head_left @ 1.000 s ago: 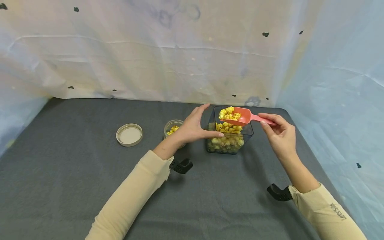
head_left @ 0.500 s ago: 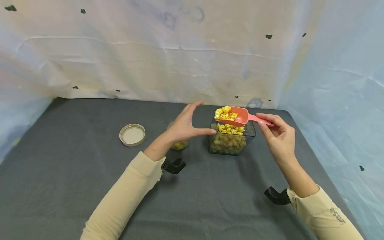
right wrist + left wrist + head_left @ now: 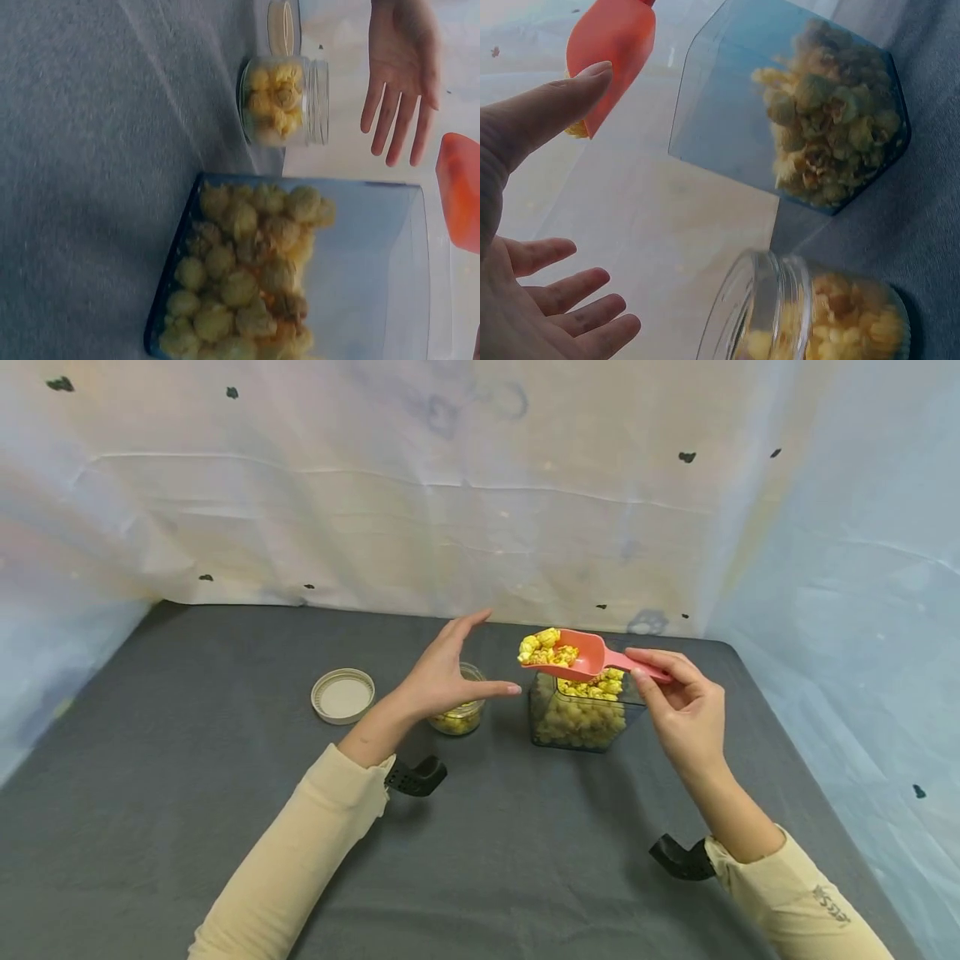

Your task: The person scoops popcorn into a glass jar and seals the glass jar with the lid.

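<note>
My right hand [image 3: 678, 710] pinches the handle of a pink scoop [image 3: 581, 656] heaped with yellow popcorn [image 3: 546, 647], held above the left rim of a clear square container [image 3: 587, 717] half full of popcorn. My left hand [image 3: 442, 672] hovers open, fingers straight, over a small glass jar [image 3: 459, 717] that holds some popcorn. In the left wrist view the scoop [image 3: 611, 56] sits just past my thumb, with the jar [image 3: 810, 311] and the container [image 3: 795, 112] below. In the right wrist view I see the container [image 3: 292, 274], the jar [image 3: 285, 101] and my open left hand [image 3: 401, 75].
A round beige lid [image 3: 342, 696] lies on the dark grey table [image 3: 187, 793] to the left of the jar. Pale sheeting walls stand behind and to the right, close to the container.
The scoop has moved left, from over the container's middle toward the jar. My left hand has drawn back left off the container's side and now hovers over the jar.
</note>
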